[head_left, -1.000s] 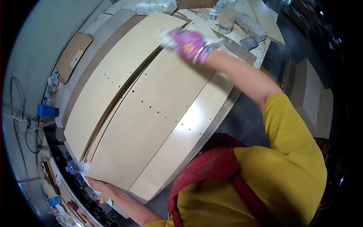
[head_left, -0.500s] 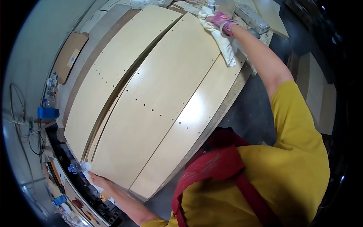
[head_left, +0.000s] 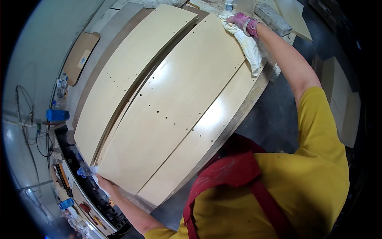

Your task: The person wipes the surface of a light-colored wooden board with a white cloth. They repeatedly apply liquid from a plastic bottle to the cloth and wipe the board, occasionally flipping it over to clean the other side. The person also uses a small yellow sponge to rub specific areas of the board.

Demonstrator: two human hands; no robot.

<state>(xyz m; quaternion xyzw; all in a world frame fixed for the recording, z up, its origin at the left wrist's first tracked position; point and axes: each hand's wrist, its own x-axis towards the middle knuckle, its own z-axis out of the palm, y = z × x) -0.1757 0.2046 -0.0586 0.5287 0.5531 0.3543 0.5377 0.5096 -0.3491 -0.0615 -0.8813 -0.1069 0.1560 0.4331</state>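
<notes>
Under my hands lies a pale wooden panel (head_left: 159, 95) with small drilled holes. A narrow pale strip (head_left: 215, 113) runs along its near right side, and a second drilled panel (head_left: 131, 59) lies to its left across a dark gap. My right hand (head_left: 243, 23), in a pink glove, is closed on a white cloth (head_left: 250, 49) at the panel's far right corner. The cloth hangs over that end. My left hand (head_left: 106, 185), bare, is at the near left end of the panel, where its fingers are mostly hidden. A clear and blue plastic piece (head_left: 84, 171) shows just beyond it.
The panels rest on a worktable (head_left: 258, 89). Behind my right hand are a wrapped grey block (head_left: 272, 19) and a small white bottle (head_left: 229, 5). Brown cardboard (head_left: 81, 57) and a blue box (head_left: 57, 115) are at the left. Boards (head_left: 338, 99) stand at the right.
The view has shifted slightly, so everything sits a little further right. The gap between the two panels looks wider at the far end and narrower at the near end. My right hand keeps the cloth.
</notes>
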